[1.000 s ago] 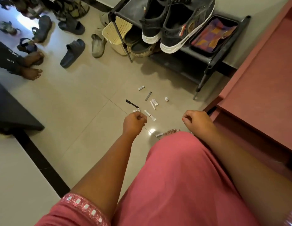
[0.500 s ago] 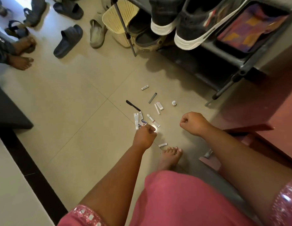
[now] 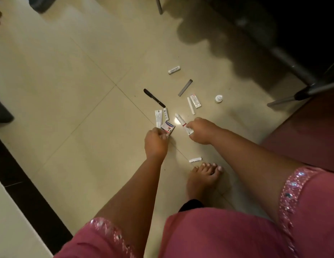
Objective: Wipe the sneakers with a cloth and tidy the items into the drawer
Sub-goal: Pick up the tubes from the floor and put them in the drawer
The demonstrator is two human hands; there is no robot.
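so from the head view, the tidying part is barely started, going by how much is on the beige tiled floor. the left hand has its fingers curled down onto a small white sachet with a blue and red label, pinching its near edge, and the right hand is pinching the lower end of a slim white tube with a red band, fingers bunched together around it. everything else lies loose: a black pen, a flat grey stick, a white printed tube furthest away, a white folded leaflet with a little white tube just beside it, a thin white stick next to a white and red packet, a small round white bottle off on its own, and one more small white tube right by the bare foot. no sneakers, cloth or drawer in this shot, so i can't tell if the wiping is done. my guess is two items are about to come up and nine-ish are left to gather.
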